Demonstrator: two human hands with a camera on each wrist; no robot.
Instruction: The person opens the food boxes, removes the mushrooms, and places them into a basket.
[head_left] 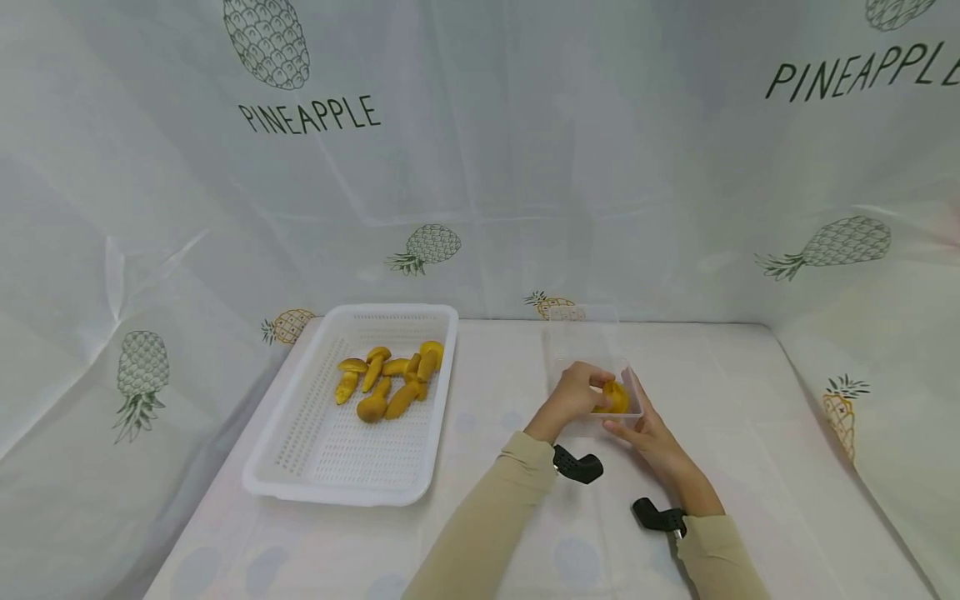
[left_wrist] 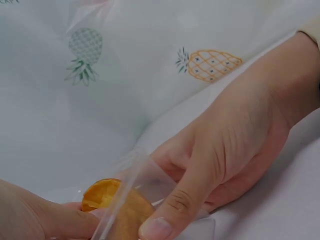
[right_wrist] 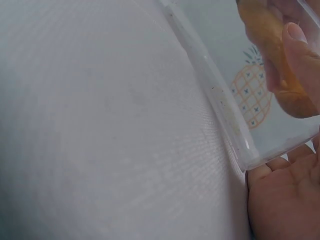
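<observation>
A clear plastic box (head_left: 636,410) stands on the table right of the middle, its clear lid (head_left: 582,335) raised at the back. My right hand (head_left: 654,440) grips the box by its right and near sides; the right wrist view shows its thumb (right_wrist: 303,62) against the clear wall. Reaching in from the left, my left hand (head_left: 576,393) pinches a yellow-brown mushroom (head_left: 617,397) inside the box. In the left wrist view, the mushroom's yellow cap (left_wrist: 101,194) shows beside the left fingers, and its stem appears through the plastic.
To the left, a white perforated basket (head_left: 337,462) holds several yellow-brown mushrooms (head_left: 401,400). A pale cloth covers the table (head_left: 750,433). Behind it hangs a curtain (head_left: 480,167) printed with pineapples. Black wrist cameras (head_left: 579,465) sit on both forearms.
</observation>
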